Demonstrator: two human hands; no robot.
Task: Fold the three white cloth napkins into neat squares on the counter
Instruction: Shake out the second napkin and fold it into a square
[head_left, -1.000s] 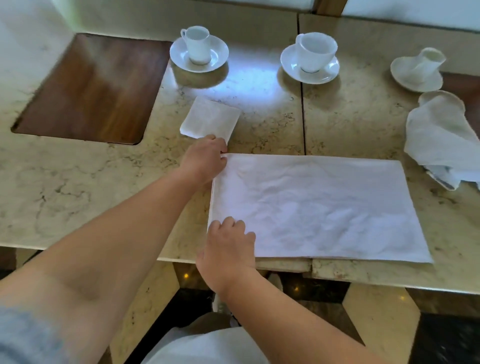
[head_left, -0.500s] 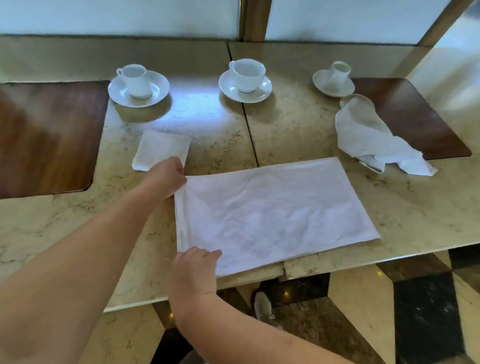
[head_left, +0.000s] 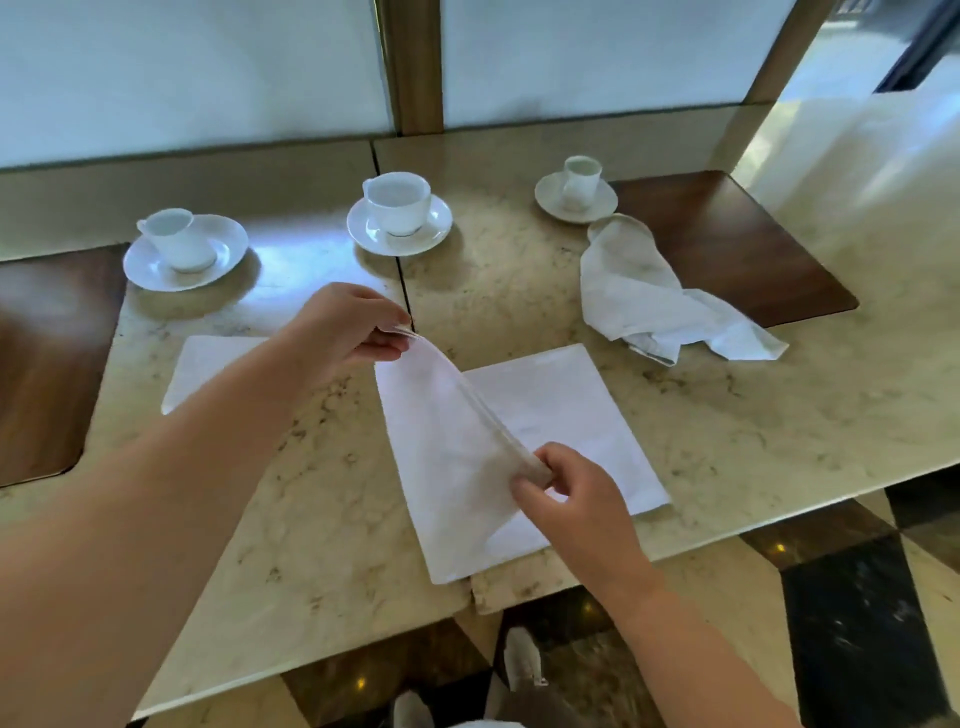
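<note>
A white napkin (head_left: 566, 410) lies on the marble counter (head_left: 727, 431) in front of me, its left half lifted and swung over toward the right. My left hand (head_left: 345, 332) pinches the far corner of the raised edge. My right hand (head_left: 571, 493) pinches the near corner of that same edge. A folded white napkin (head_left: 208, 364) lies flat at the left, partly hidden behind my left forearm. A crumpled white napkin (head_left: 644, 301) lies at the right, partly on a dark wood inlay.
Three white cups on saucers stand along the back: left cup (head_left: 182, 244), middle cup (head_left: 397, 208), right cup (head_left: 579, 184). Dark wood inlays (head_left: 727, 249) sit at both sides. The counter's front edge runs close under the napkin. A window wall stands behind.
Both hands have lifted the napkin's left edge off the counter and carried it rightward over the rest of the cloth. The camera view has shifted left and tilted up.
</note>
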